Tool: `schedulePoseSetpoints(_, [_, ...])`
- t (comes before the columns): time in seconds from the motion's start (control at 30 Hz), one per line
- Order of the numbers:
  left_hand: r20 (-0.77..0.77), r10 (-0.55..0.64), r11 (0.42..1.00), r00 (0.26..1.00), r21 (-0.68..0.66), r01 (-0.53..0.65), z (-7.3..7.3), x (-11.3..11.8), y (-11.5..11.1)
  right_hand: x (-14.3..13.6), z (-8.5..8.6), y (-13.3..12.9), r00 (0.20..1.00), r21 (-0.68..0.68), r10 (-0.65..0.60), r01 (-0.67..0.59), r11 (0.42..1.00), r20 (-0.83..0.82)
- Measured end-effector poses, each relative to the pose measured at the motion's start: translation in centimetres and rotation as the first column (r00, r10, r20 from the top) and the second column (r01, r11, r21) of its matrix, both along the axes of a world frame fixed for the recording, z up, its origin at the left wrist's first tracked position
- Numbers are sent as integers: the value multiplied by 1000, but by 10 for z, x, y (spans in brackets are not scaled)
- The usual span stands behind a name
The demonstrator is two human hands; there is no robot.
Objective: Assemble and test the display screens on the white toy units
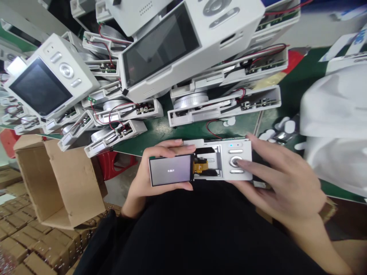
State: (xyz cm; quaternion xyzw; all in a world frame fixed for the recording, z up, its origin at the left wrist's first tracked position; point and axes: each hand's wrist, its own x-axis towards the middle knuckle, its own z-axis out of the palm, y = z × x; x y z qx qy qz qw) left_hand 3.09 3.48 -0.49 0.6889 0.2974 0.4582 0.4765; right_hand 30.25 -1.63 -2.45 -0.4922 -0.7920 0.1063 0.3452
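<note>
A white camera body point(226, 173) is held up in front of my dark clothing. Its lit display screen point(171, 170) is swung out to the left, joined by an orange ribbon cable point(201, 166). My left hand point(146, 173) grips the screen by its top and bottom edges. Around the body's right end closes my right hand point(286, 179), its index fingertip on the round button pad point(236, 162). A small blue light shows above the buttons. The body's inside lies bare between screen and buttons, and a thin red wire point(211, 128) rises behind it.
Stacked white camera shells with wires point(226, 105) line the green table point(160, 131). Assembled cameras with dark screens point(41, 86) rest on top. White bags point(335, 103) lie at right. Left below stand an open cardboard box point(77, 183), a red stool point(117, 164) and many small cartons point(40, 244).
</note>
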Motion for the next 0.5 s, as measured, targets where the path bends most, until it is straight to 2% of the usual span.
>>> schedulePoseSetpoints(0.4, [-69, 22, 999, 997, 36, -20, 1, -1, 1, 1, 4, 3, 999, 20, 16, -16, 1000, 29])
schedulePoseSetpoints(0.5, [-42, 13, 999, 999, 31, -12, 0, -1, 1, -1, 5, 3, 999, 24, 18, -20, 1000, 43])
